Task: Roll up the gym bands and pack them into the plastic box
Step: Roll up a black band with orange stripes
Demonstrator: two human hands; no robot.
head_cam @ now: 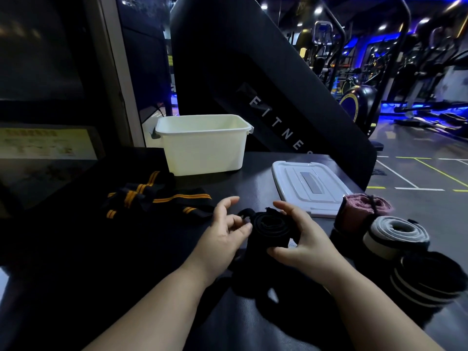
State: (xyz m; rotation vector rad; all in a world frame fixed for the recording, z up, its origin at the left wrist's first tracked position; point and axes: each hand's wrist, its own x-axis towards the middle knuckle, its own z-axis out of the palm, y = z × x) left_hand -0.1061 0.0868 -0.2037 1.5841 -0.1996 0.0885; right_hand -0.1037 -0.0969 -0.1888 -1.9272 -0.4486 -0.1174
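Dim gym floor, black bench.

- Black band: wound into a tight coil, matte dark fabric, layers showing as a spiral on the end face. It is held just above the bench, near the front edge, between both hands.
- Orientation: the spiral end faces up and slightly toward the person, so the coil's axis stands roughly upright with a tilt. An unrolled tail of the same fabric drops from under the coil and trails toward the person along the bench.
- Right hand: grip clamped on the coil, thumb below and fingers curled over the right side and top edge.
- Left hand: thumb and middle fingers pinch a small loop of the band at the coil's left edge; index finger lifted free.
- Plastic box: white, upright, open top, at the far side of the bench, well apart from the hands. What is inside cannot be seen.
- White lid: flat on the bench, right of the box.
- Orange-striped bands: unrolled, heaped left of centre.
- Three finished rolls at right, side by side: pink roll, grey roll, white-striped black roll.
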